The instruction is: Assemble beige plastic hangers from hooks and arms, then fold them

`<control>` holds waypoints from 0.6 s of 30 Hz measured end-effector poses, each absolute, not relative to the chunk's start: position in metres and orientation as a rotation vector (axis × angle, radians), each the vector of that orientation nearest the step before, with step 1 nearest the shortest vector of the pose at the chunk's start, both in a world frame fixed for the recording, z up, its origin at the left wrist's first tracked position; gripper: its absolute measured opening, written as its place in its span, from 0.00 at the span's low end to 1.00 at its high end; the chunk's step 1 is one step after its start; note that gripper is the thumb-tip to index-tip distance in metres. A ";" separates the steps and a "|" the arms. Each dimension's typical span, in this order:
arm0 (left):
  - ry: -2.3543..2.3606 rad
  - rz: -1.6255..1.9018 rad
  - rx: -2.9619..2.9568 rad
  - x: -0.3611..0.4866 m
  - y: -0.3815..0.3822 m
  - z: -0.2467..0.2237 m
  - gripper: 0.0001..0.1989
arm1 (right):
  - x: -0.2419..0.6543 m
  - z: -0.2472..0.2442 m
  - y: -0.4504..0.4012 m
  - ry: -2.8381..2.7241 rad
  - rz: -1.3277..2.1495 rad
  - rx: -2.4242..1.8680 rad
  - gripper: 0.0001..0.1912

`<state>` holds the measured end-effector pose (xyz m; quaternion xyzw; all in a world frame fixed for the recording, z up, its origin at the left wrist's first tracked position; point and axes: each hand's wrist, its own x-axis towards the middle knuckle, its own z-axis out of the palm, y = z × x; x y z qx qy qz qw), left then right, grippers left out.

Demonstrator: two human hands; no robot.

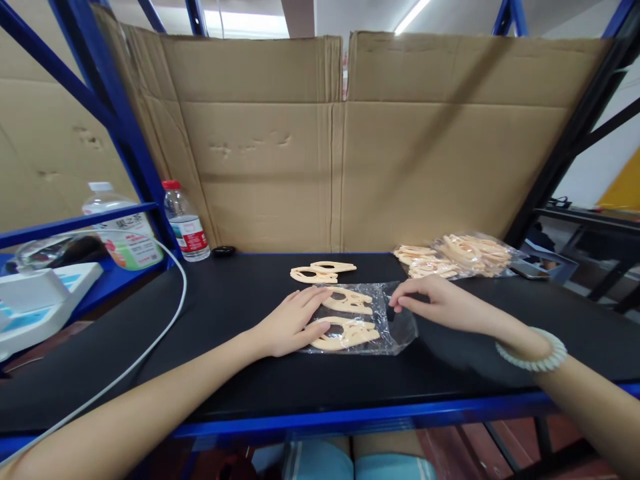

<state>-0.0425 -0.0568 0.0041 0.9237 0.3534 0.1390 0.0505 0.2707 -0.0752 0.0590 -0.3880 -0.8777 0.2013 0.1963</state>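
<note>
A clear plastic bag [407, 331] lies flat on the black tabletop, with two beige plastic folding hangers in it, an upper hanger [356, 301] and a lower hanger [357, 332]. My left hand [291, 323] rests on the bag's left end, fingers stretched out over the hangers' left ends. At the bag's right end, my right hand [434, 301] has thumb and index finger closed at the film's upper edge. Just beyond the bag, two more beige hangers [320, 272] lie loose, overlapping each other.
Several bagged hangers [470, 255] are piled at the back right beside a phone [530, 269]. A red-capped bottle [186, 223] and a small black object [223, 251] stand at the back left. A white cable [165, 327] crosses the left side. Cardboard [265, 167] walls the back.
</note>
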 end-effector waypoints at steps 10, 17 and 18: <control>1.046 0.460 2.829 -0.043 -0.055 0.004 0.28 | 0.249 0.031 -0.048 -2.655 0.360 -0.915 0.24; 1.053 0.443 2.836 -0.042 -0.055 0.005 0.28 | 0.223 0.005 -0.036 -2.597 0.053 -0.983 0.21; 1.050 0.448 2.840 -0.042 -0.055 0.005 0.28 | 0.222 0.004 -0.036 -2.582 0.039 -1.012 0.21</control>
